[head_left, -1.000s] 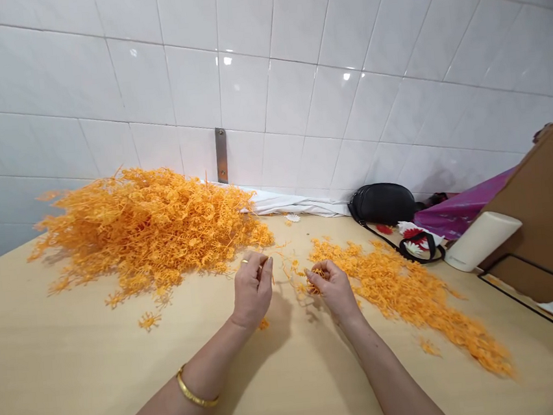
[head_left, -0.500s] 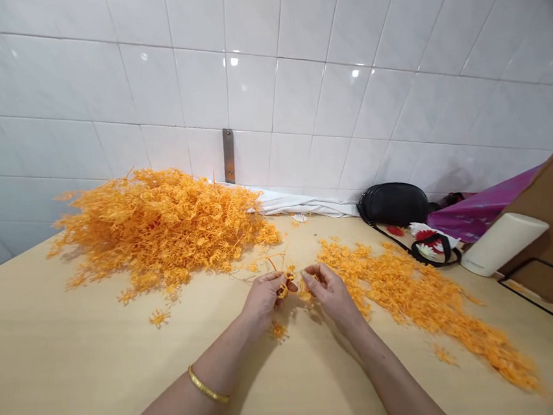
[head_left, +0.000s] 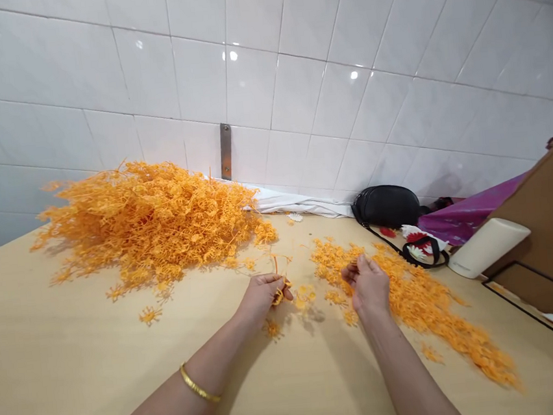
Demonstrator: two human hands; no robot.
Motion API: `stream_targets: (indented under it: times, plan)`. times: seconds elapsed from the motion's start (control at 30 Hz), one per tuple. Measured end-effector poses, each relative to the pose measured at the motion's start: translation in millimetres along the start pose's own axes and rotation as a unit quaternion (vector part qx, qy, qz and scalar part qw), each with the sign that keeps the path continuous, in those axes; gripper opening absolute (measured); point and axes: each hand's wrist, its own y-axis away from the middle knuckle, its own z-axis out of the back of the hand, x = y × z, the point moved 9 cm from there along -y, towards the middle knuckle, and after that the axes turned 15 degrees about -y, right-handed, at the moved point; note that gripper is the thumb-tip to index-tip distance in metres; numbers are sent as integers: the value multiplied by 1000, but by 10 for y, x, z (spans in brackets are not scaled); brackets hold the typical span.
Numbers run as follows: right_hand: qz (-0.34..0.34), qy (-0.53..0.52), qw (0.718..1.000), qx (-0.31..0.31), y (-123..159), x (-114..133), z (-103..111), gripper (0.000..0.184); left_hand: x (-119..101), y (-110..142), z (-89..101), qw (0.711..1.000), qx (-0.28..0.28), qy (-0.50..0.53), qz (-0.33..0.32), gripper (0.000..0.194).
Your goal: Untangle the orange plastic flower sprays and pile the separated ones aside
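Note:
My left hand (head_left: 261,294), with a gold bangle on its wrist, pinches an orange artificial flower sprig (head_left: 278,295) above the middle of the table. A thin stem sticks up from those fingers. Just right of them is a slightly blurred orange floret (head_left: 304,295); whether it is attached to the sprig I cannot tell. My right hand (head_left: 371,286) is at the near left part of a strip of loose orange florets (head_left: 412,292). Its fingers are curled in against the thumb, and what they hold, if anything, is hidden. Another floret (head_left: 272,328) shows below my left hand.
A big heap of orange sprigs (head_left: 160,218) covers the back left of the table (head_left: 77,370). Along the tiled wall lie a white cloth (head_left: 300,203) and a black bag (head_left: 388,206) with its strap. At right are a cream bottle (head_left: 488,247) and a cardboard box (head_left: 546,220).
My right hand has moved right, away from my left hand, to the loose florets. The left still pinches the sprig. The view has shifted slightly.

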Motion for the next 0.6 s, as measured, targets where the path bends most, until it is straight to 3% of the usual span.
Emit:
stream_targets:
  times: [0.13, 0.27, 0.47, 0.6]
  plan:
    - [-74, 57, 987, 129, 147, -111, -267, 25, 9, -31, 72, 999, -30, 31, 7, 15]
    - [-96, 105, 958, 249, 389, -244, -508, 26, -15, -4, 43, 999, -21, 8, 24, 15]
    - [-38, 228, 898, 374, 581, -274, -652, 26, -1, 1, 5, 1000, -17, -20, 17, 17]
    - [-3, 269, 866, 421, 707, -330, -745, 18, -5, 10, -18, 999, -10, -36, 1, 20]
